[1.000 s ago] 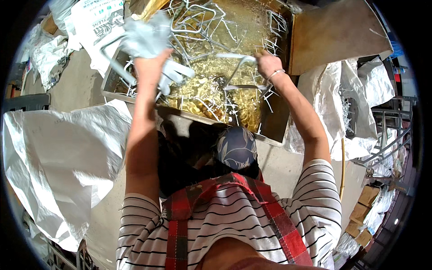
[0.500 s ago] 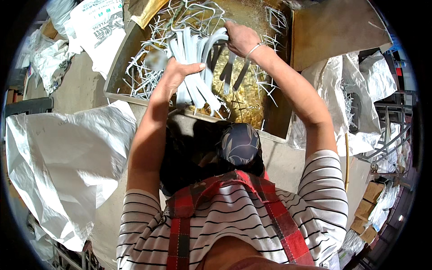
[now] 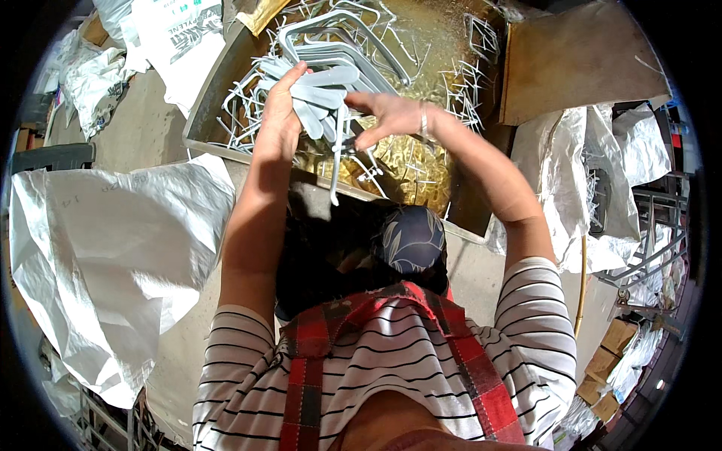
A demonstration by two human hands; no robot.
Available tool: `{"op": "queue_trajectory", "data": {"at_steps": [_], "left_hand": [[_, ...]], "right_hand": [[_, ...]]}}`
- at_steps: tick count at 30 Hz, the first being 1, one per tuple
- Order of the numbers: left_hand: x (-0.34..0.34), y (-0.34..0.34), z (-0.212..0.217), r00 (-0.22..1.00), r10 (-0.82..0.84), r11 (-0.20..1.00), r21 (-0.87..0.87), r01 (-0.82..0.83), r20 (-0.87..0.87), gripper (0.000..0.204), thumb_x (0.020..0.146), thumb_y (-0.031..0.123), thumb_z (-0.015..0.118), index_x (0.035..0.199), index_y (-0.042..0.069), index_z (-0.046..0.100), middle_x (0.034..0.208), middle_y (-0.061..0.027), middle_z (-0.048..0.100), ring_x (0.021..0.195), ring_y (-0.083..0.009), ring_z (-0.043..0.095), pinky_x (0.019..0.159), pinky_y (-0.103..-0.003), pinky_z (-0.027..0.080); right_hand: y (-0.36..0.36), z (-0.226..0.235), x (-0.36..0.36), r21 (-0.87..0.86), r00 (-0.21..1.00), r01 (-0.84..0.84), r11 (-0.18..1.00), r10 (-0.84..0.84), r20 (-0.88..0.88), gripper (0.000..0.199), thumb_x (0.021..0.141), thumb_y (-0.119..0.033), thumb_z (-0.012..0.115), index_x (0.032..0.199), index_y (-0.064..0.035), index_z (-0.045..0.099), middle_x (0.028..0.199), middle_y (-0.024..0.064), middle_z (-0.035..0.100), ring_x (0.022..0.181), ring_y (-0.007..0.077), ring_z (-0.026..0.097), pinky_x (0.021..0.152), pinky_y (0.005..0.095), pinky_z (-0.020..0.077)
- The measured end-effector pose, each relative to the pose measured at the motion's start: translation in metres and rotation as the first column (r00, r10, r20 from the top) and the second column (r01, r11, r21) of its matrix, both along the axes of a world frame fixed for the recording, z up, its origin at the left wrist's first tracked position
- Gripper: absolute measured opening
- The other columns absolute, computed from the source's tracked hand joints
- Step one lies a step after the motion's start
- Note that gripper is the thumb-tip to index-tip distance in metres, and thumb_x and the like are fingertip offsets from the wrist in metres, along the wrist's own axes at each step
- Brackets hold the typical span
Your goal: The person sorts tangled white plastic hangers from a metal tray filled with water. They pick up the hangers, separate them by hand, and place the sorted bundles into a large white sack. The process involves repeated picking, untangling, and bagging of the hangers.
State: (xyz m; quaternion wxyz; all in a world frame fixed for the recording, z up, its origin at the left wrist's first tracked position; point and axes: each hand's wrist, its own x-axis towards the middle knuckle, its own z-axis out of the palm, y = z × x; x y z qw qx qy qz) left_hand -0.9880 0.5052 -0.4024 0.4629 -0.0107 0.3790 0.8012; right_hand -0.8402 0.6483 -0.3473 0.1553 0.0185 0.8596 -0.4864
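Observation:
My left hand [image 3: 280, 113] is closed round a bundle of bent, grey-white strips [image 3: 323, 96] with rounded flat ends, held over a wide metal bin. The strips' angled bends reach toward the far side. My right hand [image 3: 387, 118] is just right of the bundle, slightly blurred, its thumb and fingers apart. Its fingertips are close to the strip ends; whether they touch is unclear. A few thinner strips [image 3: 337, 154] dangle below the bundle toward the bin's near edge. More slender white pieces [image 3: 237, 113] lie tangled along the bin's left side.
The bin's near rim [image 3: 468, 231] runs in front of me, and its floor looks golden and wet. A brown board [image 3: 583, 64] leans at the back right. White sacks [image 3: 113, 248] lie to the left, others [image 3: 556, 161] to the right. Cardboard boxes [image 3: 605, 364] stand lower right.
The bundle has turned, its flat ends now pointing right rather than hanging toward me. My right hand has come off the strips and moved nearer, opening out.

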Motion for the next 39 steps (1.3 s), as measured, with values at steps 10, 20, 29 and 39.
{"op": "queue_trajectory", "data": {"at_steps": [10,20,29,39], "left_hand": [[-0.009,0.005,-0.011,0.972,0.234,0.972,-0.013,-0.233,0.013,0.022,0.085,0.016,0.057,0.094,-0.004,0.054,0.082,-0.0127,0.059,0.072,-0.0248,0.061,0.064,-0.036,0.051],[0.019,0.018,0.006,0.997,0.026,1.000,0.011,-0.027,0.077,0.033,0.088,0.026,0.050,0.104,-0.002,0.053,0.100,-0.0164,0.061,0.083,-0.0270,0.061,0.078,-0.038,0.049],[0.027,0.038,0.000,0.945,0.315,0.949,-0.049,-0.311,0.093,0.027,0.081,0.011,0.061,0.101,-0.006,0.055,0.092,-0.0163,0.058,0.082,-0.0271,0.059,0.076,-0.039,0.051],[0.002,-0.001,0.013,0.963,0.262,0.922,0.277,-0.270,0.065,0.017,0.081,0.016,0.063,0.087,0.001,0.058,0.079,-0.0088,0.060,0.074,-0.0202,0.057,0.073,-0.033,0.047]], "right_hand": [[-0.042,-0.008,-0.005,0.486,0.988,-0.151,0.861,0.120,0.094,0.031,0.061,-0.014,0.063,0.088,-0.0020,0.055,0.061,0.0124,0.058,0.061,0.0275,0.058,0.061,0.0345,0.0450],[-0.037,0.044,0.046,0.770,0.949,-0.271,0.578,0.295,0.113,0.034,0.064,-0.017,0.062,0.088,0.0034,0.050,0.058,0.0190,0.057,0.058,0.0337,0.061,0.059,0.0418,0.0486],[-0.028,0.051,0.098,-0.628,0.562,0.766,0.134,-0.613,0.555,0.007,0.065,-0.006,0.054,0.070,-0.0011,0.053,0.049,0.0033,0.044,0.038,0.0146,0.047,0.036,0.0261,0.0412],[0.029,0.006,0.078,0.020,0.707,0.707,0.707,-0.706,-0.043,0.046,0.072,-0.025,0.072,0.110,-0.0046,0.057,0.094,0.0108,0.060,0.089,0.0203,0.058,0.082,0.0328,0.0462]]}}
